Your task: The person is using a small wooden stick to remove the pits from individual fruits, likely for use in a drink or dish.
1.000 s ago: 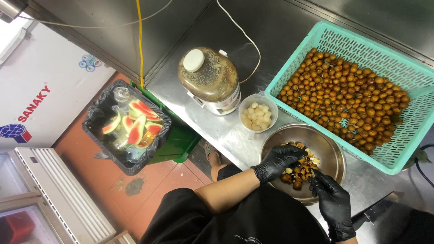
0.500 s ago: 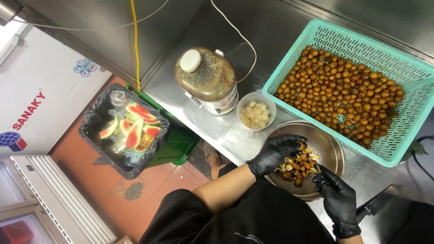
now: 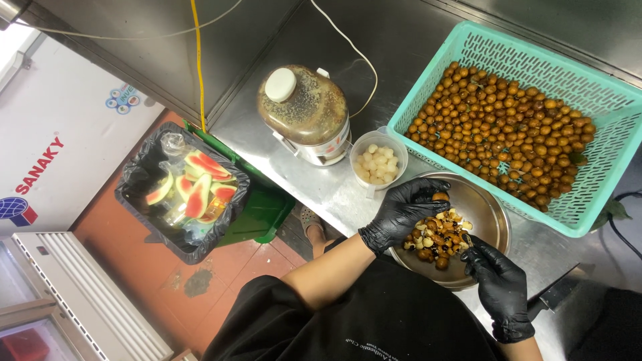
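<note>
Over the steel bowl at the front edge of the steel counter, both black-gloved hands are at work. The left hand now holds one small brown fruit pinched at its fingertips, raised just above the pile of shells and seeds; a second ago that hand lay curled low on the pile, so a fruit has been lifted clear. The right hand has drawn slightly toward the body and sits at the bowl's near rim, fingers curled together; whether it pinches anything I cannot tell. Judged from this, one fruit is in hand for peeling and the bowl is taking the waste.

The clear cup of peeled white flesh stands just beyond the bowl, near the left hand. The teal basket of unpeeled fruit lies to the right, its corner close to the bowl's rim. A machine with a round lid stands left of the cup, its cord trailing back along the counter.

The bowl sits close to the counter's front edge, with the person's body directly against it. Open counter remains in a narrow strip between bowl, cup and basket. A dark knife lies just right of the right hand. A lined bin holding melon rinds stands on the floor below left, well apart.
</note>
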